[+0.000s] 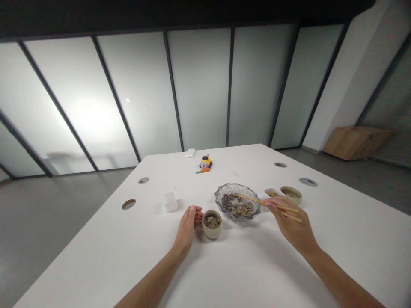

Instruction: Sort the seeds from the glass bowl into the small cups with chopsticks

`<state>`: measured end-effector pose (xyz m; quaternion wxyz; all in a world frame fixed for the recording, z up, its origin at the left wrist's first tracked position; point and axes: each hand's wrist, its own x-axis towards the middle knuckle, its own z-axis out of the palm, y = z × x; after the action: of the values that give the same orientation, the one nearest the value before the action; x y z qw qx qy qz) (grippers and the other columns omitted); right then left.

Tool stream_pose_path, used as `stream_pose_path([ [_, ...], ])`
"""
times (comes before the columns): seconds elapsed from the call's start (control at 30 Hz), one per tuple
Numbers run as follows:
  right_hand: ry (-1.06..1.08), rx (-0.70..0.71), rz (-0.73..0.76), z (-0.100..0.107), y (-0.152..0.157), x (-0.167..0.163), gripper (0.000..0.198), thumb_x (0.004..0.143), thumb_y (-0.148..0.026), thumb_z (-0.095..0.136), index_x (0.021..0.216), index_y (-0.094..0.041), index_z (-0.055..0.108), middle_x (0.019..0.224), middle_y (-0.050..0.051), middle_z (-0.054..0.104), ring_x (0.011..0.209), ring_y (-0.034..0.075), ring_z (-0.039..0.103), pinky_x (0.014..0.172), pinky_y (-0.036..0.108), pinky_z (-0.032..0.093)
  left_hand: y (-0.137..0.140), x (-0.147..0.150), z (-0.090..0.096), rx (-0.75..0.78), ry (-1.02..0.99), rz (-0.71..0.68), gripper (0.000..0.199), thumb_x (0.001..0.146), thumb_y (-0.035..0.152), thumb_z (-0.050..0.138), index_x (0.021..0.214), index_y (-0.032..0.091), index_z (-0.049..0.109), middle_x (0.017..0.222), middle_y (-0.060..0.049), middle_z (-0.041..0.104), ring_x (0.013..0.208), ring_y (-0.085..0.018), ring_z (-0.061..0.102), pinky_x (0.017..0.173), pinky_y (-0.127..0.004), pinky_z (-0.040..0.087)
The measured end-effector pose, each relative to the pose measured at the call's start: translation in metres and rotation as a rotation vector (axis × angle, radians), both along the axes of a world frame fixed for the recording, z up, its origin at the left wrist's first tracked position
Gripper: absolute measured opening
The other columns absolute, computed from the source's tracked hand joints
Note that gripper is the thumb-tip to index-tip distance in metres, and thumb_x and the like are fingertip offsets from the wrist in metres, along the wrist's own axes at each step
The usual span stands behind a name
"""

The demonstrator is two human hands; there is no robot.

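Note:
My right hand is closed around a pair of wooden chopsticks. Their tips reach into a clear, scalloped glass bowl, over what look like seeds, dark at the left and striped tan at the front and right. Nearer to me stands a small beige cup with similar striped seeds in it. Beside the cup's left side rests my left hand, its fingers loosely bent and not wrapped around it. Whether the fingertips touch the cup, I cannot tell.
Left of the cup is a small white square container. Behind my right hand are a wider beige bowl and a white dish. Farther back sit a yellow toy vehicle, a toy carrot and a white box-shaped object. Round holes pierce the white table.

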<state>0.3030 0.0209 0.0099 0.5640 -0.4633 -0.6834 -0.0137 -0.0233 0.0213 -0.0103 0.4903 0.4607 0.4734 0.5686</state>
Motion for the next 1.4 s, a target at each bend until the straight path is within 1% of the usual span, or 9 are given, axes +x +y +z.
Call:
stream_pose_path([
  [0.17,0.020,-0.009,0.071,-0.003,0.002,-0.001,0.020,0.102,-0.040,0.069,0.094,-0.026,0.081,0.094,0.005,0.082,0.087,0.024,0.078,0.077,0.036,0.062,0.000,0.001,0.001,0.004,-0.006,0.002,0.079,0.077,0.095,0.064,0.094,0.018,0.072,0.088,-0.008,0.073,0.084,-0.024,0.067,0.082,-0.037,0.053],
  [0.37,-0.010,0.036,0.116,0.006,-0.001,-0.003,0.016,0.101,-0.035,0.071,0.095,-0.026,0.082,0.092,0.005,0.082,0.084,0.024,0.079,0.076,0.036,0.064,0.001,0.001,0.001,-0.006,-0.004,0.009,0.080,0.075,0.096,0.065,0.094,0.018,0.072,0.086,-0.007,0.073,0.083,-0.024,0.068,0.081,-0.037,0.054],
  [0.57,-0.016,0.077,0.092,0.010,-0.002,-0.002,0.016,0.101,-0.032,0.070,0.093,-0.026,0.082,0.090,0.004,0.082,0.082,0.022,0.078,0.078,0.036,0.064,0.002,0.001,-0.001,-0.009,0.007,0.006,0.078,0.077,0.094,0.065,0.095,0.019,0.072,0.088,-0.008,0.074,0.083,-0.025,0.068,0.081,-0.038,0.054],
  [0.73,0.070,0.005,0.041,0.005,-0.001,0.003,0.021,0.101,-0.042,0.070,0.091,-0.027,0.083,0.092,0.005,0.082,0.085,0.024,0.079,0.080,0.038,0.065,0.002,0.001,-0.001,-0.011,-0.008,0.007,0.080,0.076,0.095,0.065,0.094,0.018,0.073,0.086,-0.008,0.074,0.083,-0.024,0.068,0.080,-0.037,0.054],
  [0.83,0.265,-0.108,0.024,0.005,0.000,0.003,0.031,0.095,-0.055,0.075,0.089,-0.027,0.085,0.096,0.007,0.083,0.090,0.026,0.079,0.086,0.043,0.068,0.003,0.001,-0.002,-0.009,-0.006,0.007,0.079,0.076,0.095,0.065,0.095,0.018,0.073,0.087,-0.007,0.074,0.083,-0.024,0.068,0.080,-0.037,0.054],
  [0.93,0.666,-0.238,0.104,0.009,0.001,-0.002,0.039,0.086,-0.063,0.082,0.086,-0.025,0.084,0.102,0.007,0.083,0.092,0.026,0.081,0.089,0.045,0.070,0.003,0.001,-0.002,-0.001,-0.001,0.009,0.078,0.077,0.094,0.065,0.094,0.018,0.073,0.087,-0.008,0.074,0.083,-0.024,0.068,0.080,-0.037,0.054],
  [1.1,1.160,-0.336,0.298,0.023,0.003,-0.008,0.040,0.067,-0.056,0.099,0.078,-0.024,0.079,0.089,0.001,0.083,0.093,0.022,0.082,0.087,0.039,0.073,0.003,0.001,-0.001,-0.003,-0.025,0.000,0.078,0.077,0.093,0.066,0.095,0.018,0.073,0.086,-0.007,0.074,0.082,-0.023,0.068,0.080,-0.036,0.054],
  [1.3,1.477,-0.490,0.333,0.035,-0.001,-0.012,0.053,0.042,-0.039,0.111,0.079,-0.024,0.077,0.083,-0.004,0.081,0.083,0.017,0.082,0.077,0.026,0.072,0.003,0.001,-0.001,-0.002,-0.031,0.002,0.078,0.076,0.094,0.067,0.094,0.018,0.073,0.086,-0.007,0.074,0.081,-0.023,0.068,0.079,-0.036,0.054],
  [1.4,1.488,-0.531,0.341,0.035,-0.004,-0.017,0.053,0.042,-0.039,0.111,0.080,-0.025,0.077,0.081,-0.005,0.080,0.079,0.015,0.081,0.075,0.025,0.072,0.003,0.001,-0.001,-0.006,-0.026,0.006,0.077,0.076,0.093,0.067,0.094,0.018,0.073,0.086,-0.007,0.074,0.082,-0.024,0.068,0.080,-0.037,0.054],
])
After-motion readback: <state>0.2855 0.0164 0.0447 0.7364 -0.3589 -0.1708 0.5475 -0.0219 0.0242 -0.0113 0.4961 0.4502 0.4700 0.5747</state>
